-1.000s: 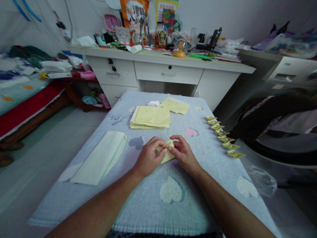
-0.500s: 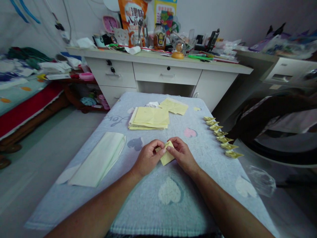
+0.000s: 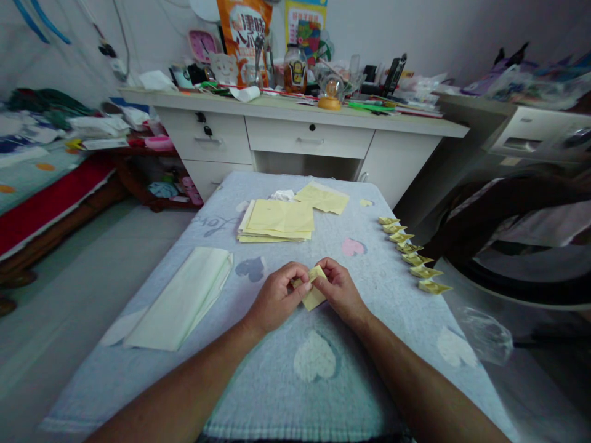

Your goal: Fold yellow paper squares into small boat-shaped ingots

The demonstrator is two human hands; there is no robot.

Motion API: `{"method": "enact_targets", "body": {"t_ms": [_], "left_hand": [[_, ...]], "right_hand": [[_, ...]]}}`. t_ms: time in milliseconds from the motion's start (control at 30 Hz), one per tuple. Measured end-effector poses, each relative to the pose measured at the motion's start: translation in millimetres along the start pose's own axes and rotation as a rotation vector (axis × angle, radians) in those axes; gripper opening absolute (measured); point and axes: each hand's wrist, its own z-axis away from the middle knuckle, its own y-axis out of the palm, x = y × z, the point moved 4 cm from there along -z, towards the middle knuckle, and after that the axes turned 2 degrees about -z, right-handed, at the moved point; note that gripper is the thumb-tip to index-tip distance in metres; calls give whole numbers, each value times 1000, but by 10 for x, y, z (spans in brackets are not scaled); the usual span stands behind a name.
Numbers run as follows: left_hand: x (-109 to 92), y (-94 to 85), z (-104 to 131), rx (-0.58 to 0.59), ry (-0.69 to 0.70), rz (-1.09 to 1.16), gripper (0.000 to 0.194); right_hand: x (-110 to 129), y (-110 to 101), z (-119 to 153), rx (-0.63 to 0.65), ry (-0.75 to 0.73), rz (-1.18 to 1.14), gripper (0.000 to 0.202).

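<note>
Between my two hands is a small piece of folded yellow paper [image 3: 314, 299], held just above the cloth-covered table. My left hand [image 3: 281, 294] pinches its left side with thumb and fingers. On the other side, my right hand [image 3: 342, 291] grips it, the thumb lying across the front. Part of the paper is hidden behind the fingers. Beyond the hands lies a stack of yellow paper sheets [image 3: 281, 216], with more yellow sheets [image 3: 325, 198] behind it. Several folded yellow paper boats [image 3: 421, 271] stand in a row along the right edge.
A folded pale green-white sheet [image 3: 180, 301] lies on the table's left. The table's cloth [image 3: 258, 394] is blue with hearts. A white desk [image 3: 309, 134] crowded with items stands behind. At right are a front-loading washing machine [image 3: 526, 138] and a clear plastic bag [image 3: 484, 335].
Both hands keep hold of the folded paper, with small shifts of the thumbs and fingers on it. The view has moved slightly; the other things lie as before.
</note>
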Motion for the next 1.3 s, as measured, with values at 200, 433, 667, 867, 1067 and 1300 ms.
{"method": "enact_targets", "body": {"t_ms": [200, 433, 667, 867, 1067, 1300], "left_hand": [[-28, 16, 17, 39, -2, -47, 8], [97, 35, -3, 8, -163, 360, 28], [183, 117, -31, 105, -262, 338, 27], [193, 92, -17, 96, -210, 166, 20], [156, 52, 2, 42, -191, 7, 19], [123, 7, -21, -3, -191, 65, 19]], "right_hand": [[33, -10, 19, -11, -2, 84, 25], [25, -15, 12, -38, 9, 71, 29], [-20, -24, 12, -36, 25, 53, 30], [14, -60, 31, -47, 9, 88, 33], [94, -61, 42, -29, -22, 55, 36], [29, -21, 19, 48, -15, 32, 32]]}}
